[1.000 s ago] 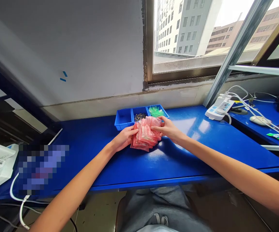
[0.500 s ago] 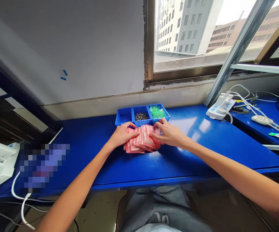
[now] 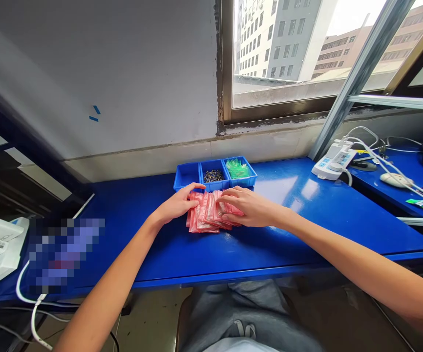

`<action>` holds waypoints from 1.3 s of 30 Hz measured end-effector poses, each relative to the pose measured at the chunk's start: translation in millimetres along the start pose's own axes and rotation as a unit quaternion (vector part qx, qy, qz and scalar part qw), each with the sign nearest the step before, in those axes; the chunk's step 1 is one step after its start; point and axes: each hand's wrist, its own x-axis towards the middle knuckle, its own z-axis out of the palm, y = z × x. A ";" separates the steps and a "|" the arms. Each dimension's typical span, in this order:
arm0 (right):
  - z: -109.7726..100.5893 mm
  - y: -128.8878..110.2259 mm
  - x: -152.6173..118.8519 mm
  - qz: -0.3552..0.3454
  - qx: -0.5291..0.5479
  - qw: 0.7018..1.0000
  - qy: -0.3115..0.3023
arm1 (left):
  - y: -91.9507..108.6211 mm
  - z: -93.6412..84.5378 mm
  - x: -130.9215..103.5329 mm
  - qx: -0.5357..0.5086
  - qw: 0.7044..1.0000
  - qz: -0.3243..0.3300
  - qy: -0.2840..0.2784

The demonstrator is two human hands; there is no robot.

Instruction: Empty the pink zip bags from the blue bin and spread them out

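Observation:
A spread pile of pink plastic bags (image 3: 206,215) lies on the blue table, the bags overlapping one another. At its left end is my left hand (image 3: 175,203), thumb and fingers apart, with the thumb touching the bags. My right hand (image 3: 251,206) reaches over the right end, its fingers bent around the bags there and partly covering them. Just behind the pile stand three joined blue bins: the left bin (image 3: 188,177) shows a bare bottom, the middle one holds small dark and brassy metal parts (image 3: 213,175), and the right one holds green plastic bags (image 3: 238,168).
White power strips stand at the right rear (image 3: 334,159) and on the left (image 3: 2,244), with cables trailing. A metal frame post (image 3: 358,68) rises at the right. A white mouse (image 3: 396,180) lies on the side table. Wall and window border the back.
My left hand has shifted slightly left and its grip on the pile has loosened. My right hand has moved left over the pile, its fingers now lying further across the bags.

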 end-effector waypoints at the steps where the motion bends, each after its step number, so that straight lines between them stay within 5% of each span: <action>1: 0.0 0.0 -0.2 0.014 -0.012 1.000 -0.009 | -0.6 -0.5 -0.1 0.019 1.000 0.006 0.007; 13: 6.7 -1.4 -1.4 0.060 -0.031 0.998 -0.004 | 6.6 14.5 -3.3 0.336 0.926 0.123 0.120; 16: 7.1 -2.1 -1.9 0.049 -0.028 0.998 -0.006 | 7.0 25.4 -2.2 0.349 0.918 0.153 0.110; 27: 5.8 -3.3 -0.5 0.082 -0.031 0.996 -0.018 | 9.3 41.0 9.7 0.296 0.947 0.100 0.079; 39: 12.8 -1.7 2.5 0.152 0.006 0.988 0.001 | 15.6 47.6 10.9 0.299 0.936 0.134 0.129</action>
